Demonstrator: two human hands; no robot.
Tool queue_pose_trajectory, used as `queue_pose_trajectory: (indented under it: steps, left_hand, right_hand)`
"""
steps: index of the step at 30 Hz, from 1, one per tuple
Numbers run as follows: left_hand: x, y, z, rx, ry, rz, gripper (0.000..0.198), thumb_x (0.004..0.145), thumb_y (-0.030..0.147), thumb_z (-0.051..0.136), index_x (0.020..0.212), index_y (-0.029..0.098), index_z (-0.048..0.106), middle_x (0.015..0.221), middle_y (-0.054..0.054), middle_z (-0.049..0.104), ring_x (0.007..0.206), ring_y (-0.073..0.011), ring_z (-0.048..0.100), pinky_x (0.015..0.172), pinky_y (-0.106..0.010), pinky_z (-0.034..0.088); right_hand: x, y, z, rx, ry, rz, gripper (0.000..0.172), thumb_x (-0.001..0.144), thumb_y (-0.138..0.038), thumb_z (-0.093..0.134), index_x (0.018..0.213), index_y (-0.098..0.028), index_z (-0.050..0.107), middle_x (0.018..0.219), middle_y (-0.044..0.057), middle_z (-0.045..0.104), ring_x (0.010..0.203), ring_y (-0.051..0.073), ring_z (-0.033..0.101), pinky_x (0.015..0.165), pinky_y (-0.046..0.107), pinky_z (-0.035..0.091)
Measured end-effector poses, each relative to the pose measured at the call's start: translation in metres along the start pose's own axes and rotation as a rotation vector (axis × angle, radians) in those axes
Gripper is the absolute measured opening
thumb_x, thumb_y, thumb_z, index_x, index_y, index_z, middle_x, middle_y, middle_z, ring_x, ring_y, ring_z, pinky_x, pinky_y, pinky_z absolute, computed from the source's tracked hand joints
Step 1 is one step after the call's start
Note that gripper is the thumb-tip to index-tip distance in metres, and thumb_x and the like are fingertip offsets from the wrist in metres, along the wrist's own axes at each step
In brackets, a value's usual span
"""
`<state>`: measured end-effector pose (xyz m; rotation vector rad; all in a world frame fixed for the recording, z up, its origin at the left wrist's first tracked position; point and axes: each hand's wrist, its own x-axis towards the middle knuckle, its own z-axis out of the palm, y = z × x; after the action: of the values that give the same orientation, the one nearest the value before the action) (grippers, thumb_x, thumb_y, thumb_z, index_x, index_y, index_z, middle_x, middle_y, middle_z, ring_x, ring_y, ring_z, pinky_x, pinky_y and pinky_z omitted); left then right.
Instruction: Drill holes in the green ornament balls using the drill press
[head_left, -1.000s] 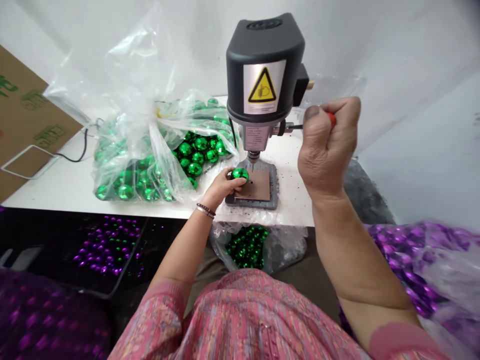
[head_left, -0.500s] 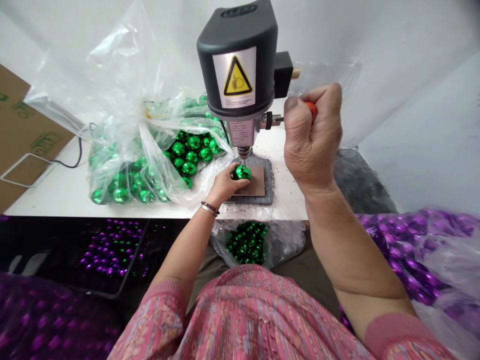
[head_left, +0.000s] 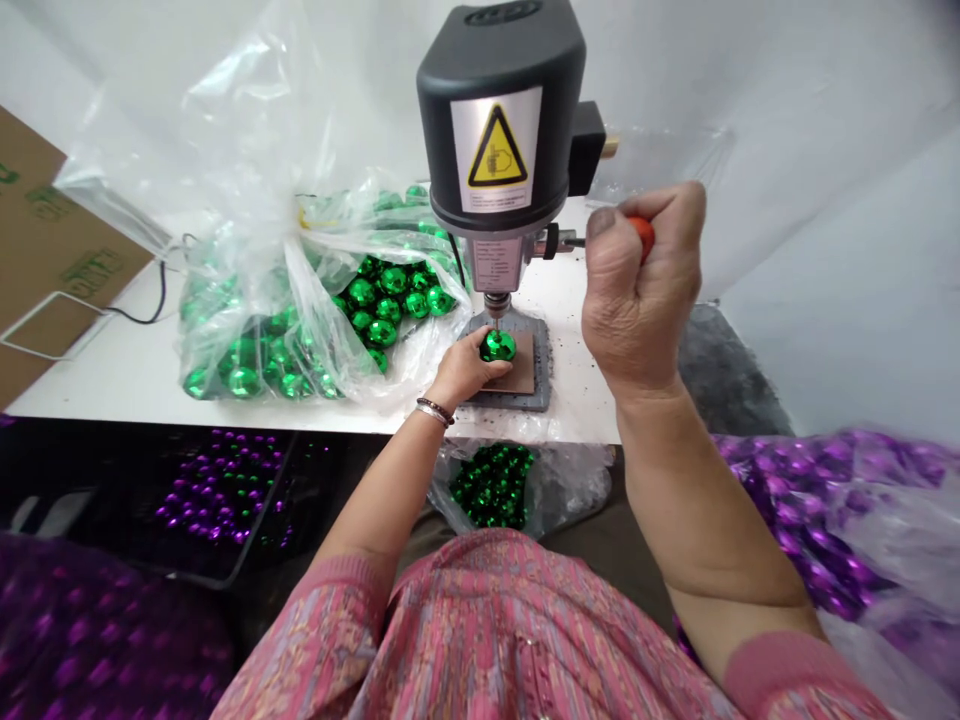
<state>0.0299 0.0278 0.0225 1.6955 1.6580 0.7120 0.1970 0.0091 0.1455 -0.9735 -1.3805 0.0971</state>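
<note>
A small black bench drill [head_left: 501, 120] with a yellow warning label stands on the white table [head_left: 112, 370]. My left hand [head_left: 463, 368] is closed round a shiny green ball [head_left: 498, 346], holding it on the brown pad [head_left: 519, 372] of the drill's base, right under the drill bit [head_left: 496, 312]. The bit's tip touches or nearly touches the top of the ball. My right hand [head_left: 637, 290] is a fist wrapped round the drill's red-knobbed feed lever [head_left: 642, 233] at the machine's right side.
A clear plastic bag [head_left: 300, 300] full of green balls lies left of the drill. A second bag of green balls [head_left: 495, 485] hangs at the table's front edge by my lap. Purple balls fill a dark tray [head_left: 217, 490] lower left and a bag [head_left: 840, 510] at right. A cardboard box [head_left: 52, 250] stands far left.
My left hand has slid the green ball rightwards from the pad's left edge to directly under the bit. My right fist stays on the lever, with the bit lower towards the ball.
</note>
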Motion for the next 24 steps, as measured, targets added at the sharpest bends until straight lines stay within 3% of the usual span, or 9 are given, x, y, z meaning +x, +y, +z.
queue_pose_trajectory:
  steps: [6,13,24]
  left_hand:
    - [-0.002,0.000,0.001,-0.022,-0.001,-0.014,0.074,0.067,0.031,0.081,0.137,0.018,0.060,0.108,-0.004,0.072,0.096,-0.0230,0.066,0.087,-0.032,0.051]
    - [-0.004,0.003,-0.001,-0.045,-0.001,-0.023,0.076,0.067,0.029,0.082,0.138,0.016,0.059,0.110,-0.005,0.073,0.098,-0.0244,0.067,0.090,-0.032,0.051]
    - [-0.003,-0.001,0.001,-0.045,0.018,0.001,0.067,0.067,0.032,0.082,0.130,0.019,0.064,0.108,-0.005,0.072,0.104,-0.0253,0.066,0.094,-0.033,0.050]
  right_hand:
    - [-0.022,0.014,-0.005,-0.048,0.021,-0.046,0.018,0.091,-0.038,0.053,0.084,-0.023,0.049,0.072,-0.004,0.045,0.065,0.008,0.048,0.063,0.024,0.046]
    - [-0.034,0.021,-0.005,-0.066,0.021,-0.122,0.013,0.092,-0.034,0.051,0.086,-0.023,0.049,0.074,-0.004,0.049,0.063,0.007,0.050,0.061,0.024,0.046]
    - [-0.050,0.031,0.006,-0.111,0.171,-0.178,0.012,0.092,-0.033,0.052,0.090,-0.022,0.053,0.077,-0.001,0.057,0.065,0.009,0.054,0.061,0.025,0.045]
